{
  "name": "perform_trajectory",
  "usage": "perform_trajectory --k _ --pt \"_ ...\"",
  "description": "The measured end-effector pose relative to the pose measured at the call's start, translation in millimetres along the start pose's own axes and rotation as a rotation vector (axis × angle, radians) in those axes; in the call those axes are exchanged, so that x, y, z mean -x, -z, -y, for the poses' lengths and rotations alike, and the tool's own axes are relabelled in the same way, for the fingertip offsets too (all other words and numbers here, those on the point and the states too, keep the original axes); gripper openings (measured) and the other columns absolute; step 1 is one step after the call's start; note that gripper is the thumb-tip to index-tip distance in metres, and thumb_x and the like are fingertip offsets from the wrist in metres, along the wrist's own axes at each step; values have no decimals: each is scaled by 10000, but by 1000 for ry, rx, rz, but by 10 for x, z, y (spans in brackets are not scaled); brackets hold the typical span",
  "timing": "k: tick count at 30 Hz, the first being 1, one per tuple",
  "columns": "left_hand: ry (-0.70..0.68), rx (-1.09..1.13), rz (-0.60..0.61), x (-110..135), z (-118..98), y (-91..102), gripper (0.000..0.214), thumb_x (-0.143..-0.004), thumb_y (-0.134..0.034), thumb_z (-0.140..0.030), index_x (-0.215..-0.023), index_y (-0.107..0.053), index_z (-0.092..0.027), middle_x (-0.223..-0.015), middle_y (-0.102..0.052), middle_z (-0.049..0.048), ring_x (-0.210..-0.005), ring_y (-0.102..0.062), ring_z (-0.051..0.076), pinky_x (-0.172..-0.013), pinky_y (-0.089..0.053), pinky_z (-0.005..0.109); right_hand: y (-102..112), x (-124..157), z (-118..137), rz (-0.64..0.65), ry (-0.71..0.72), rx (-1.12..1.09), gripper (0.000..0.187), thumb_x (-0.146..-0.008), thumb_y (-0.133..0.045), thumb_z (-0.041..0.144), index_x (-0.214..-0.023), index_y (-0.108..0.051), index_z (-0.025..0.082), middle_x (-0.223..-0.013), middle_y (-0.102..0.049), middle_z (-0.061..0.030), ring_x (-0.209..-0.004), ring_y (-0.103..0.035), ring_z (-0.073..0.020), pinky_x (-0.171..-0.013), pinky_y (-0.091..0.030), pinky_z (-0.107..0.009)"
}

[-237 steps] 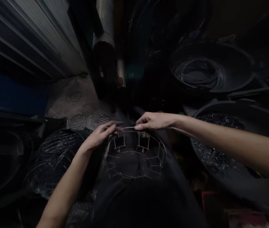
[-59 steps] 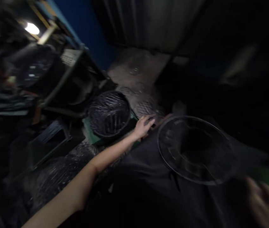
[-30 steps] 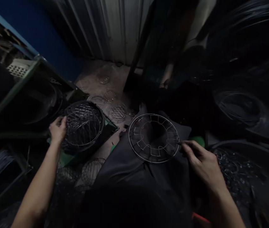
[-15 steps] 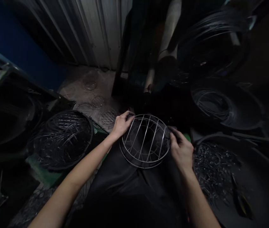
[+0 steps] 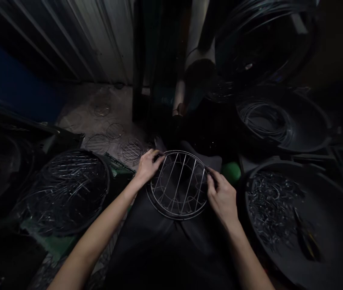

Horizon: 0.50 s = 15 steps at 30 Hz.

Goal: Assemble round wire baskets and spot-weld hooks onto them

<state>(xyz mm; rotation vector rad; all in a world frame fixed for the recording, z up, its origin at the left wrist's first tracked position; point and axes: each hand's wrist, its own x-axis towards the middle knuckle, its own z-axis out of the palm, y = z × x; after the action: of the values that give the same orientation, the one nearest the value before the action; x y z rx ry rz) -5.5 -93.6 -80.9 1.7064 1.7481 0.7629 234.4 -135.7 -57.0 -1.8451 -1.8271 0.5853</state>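
Observation:
A round wire rack (image 5: 173, 183), with straight bars across a double ring and curved wire loops below, is held over my dark-clothed lap. My left hand (image 5: 149, 164) pinches its upper left rim between thumb and fingers. At the upper right rim, my right hand (image 5: 222, 192) is closed on the wire, its thumb toward me. Poor light hides the fingertips partly and the underside of the rack.
To the left stands a basin of cut wires (image 5: 65, 189). A wide basin at right holds small bent wire pieces (image 5: 274, 205) and pliers (image 5: 307, 237). Behind it lies coiled wire (image 5: 265, 121) in another basin. Several round racks (image 5: 130, 151) lie on the floor. A green ball-like thing (image 5: 231, 172) sits beyond my right hand.
My view has shifted, so the surroundings sit differently. The rack and both hands are a little lower and further left in the picture; both hands still grip its rim.

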Motion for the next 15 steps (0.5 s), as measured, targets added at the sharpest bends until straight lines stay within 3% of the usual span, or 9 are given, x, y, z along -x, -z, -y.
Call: perform_trajectory --k 3,9,15 --pt "-2 11 22 -16 5 20 188 -869 -527 -322 -886 -676 -207 -850 -634 16 -845 -601 163 -784 -449 263 36 31 -24 60 4 -13 401 -897 -376 310 -1194 -592 151 -1015 -655 -108 -940 -625 -225 -851 -498 -364" --pt "-41 20 77 14 -10 44 211 -863 -533 -307 -990 -681 -226 -865 -607 13 -830 -592 147 -771 -450 252 58 124 -70 55 -35 -30 395 -877 -426 319 -1185 -602 147 -1013 -670 -105 -934 -635 -228 -848 -505 -366" --pt "-11 -9 40 -26 19 29 132 -800 -584 -269 -879 -670 -207 -843 -603 8 -804 -574 155 -744 -449 261 69 30 -88 44 -66 -118 342 -866 -467 324 -1125 -632 172 -1083 -675 -85 -993 -631 -224 -885 -495 -361"
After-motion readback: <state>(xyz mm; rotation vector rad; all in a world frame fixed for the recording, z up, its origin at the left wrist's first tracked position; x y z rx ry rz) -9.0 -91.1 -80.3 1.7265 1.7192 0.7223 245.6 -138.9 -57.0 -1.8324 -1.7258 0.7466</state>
